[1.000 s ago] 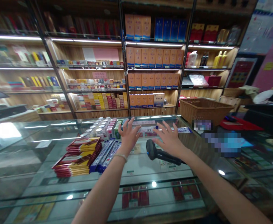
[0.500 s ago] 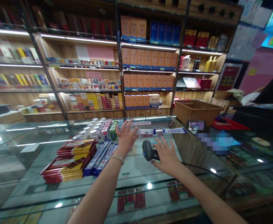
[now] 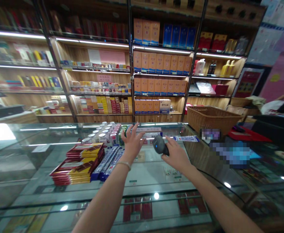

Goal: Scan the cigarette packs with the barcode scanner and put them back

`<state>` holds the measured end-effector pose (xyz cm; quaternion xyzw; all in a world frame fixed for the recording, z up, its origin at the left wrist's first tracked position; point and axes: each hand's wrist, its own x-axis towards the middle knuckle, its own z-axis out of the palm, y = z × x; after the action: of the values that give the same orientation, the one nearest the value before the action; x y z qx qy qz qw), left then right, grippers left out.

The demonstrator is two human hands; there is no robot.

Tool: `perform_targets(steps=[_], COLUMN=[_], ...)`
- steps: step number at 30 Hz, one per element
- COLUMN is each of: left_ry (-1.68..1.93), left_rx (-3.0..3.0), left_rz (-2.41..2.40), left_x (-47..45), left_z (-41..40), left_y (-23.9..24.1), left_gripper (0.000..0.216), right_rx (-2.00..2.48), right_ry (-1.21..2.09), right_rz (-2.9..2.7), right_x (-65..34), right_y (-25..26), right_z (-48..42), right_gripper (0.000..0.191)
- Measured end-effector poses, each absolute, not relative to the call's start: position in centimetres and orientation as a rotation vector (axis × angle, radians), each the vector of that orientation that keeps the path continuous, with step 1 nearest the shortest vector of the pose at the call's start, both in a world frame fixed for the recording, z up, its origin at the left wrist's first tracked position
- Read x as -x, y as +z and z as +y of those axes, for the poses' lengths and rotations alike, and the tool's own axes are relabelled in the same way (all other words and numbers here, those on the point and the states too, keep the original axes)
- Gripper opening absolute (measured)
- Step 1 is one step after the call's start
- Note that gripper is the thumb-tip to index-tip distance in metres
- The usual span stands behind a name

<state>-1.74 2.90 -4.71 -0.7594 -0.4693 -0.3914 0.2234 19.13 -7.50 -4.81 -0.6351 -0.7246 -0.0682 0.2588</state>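
Nearest, two bare forearms run up from six o'clock over the glass counter (image 3: 156,176), which has packets on display under its top. Just past the middle of the view, the right hand (image 3: 177,157) is wrapped around the handle of a dark barcode scanner (image 3: 160,144); it holds the scanner lifted off the glass, head tilted up toward eleven o'clock with a small blue light showing on it. At nine o'clock from the scanner, close beside it but apart, the left hand (image 3: 132,142) hovers with fingers spread wide and nothing in its grasp, a thin bracelet (image 3: 123,164) on its wrist. Further toward nine o'clock lie flat stacks of red-and-gold cartons (image 3: 80,161) with blue-and-white cartons (image 3: 109,158) touching their right side. Beyond the left hand, at twelve o'clock, small white-capped bottles (image 3: 100,136) stand in a cluster, and long blue-and-white boxes (image 3: 187,138) lie near the counter's far edge. At two o'clock sits a wicker basket (image 3: 211,118). Farthest off, lit wooden shelves (image 3: 161,72) carry rows of orange boxes.
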Motion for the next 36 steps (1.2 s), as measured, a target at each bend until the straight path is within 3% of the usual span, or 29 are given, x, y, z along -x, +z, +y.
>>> perform_targets(steps=[6,10,36], left_ry=[-1.085,-1.063,-1.067], left_rx=[2.055,2.060,2.063], left_rz=[-1.358,-1.340,-1.358], left_x=[2.1,2.0,2.0], left_z=[3.2,3.2,3.1], left_y=[-4.7,-4.7,-4.6], left_gripper=[0.026,0.028,0.027], right_rx=[1.731,1.852,1.954], right_ry=[-0.128,-0.120,-0.082], right_rz=[-1.784,-1.840,-2.027], right_x=[-21.1,-21.0,-18.9], right_y=[-2.1,-2.6,-2.3], right_z=[-5.0,-5.9,-8.5], right_gripper=[0.044,0.034,0.044])
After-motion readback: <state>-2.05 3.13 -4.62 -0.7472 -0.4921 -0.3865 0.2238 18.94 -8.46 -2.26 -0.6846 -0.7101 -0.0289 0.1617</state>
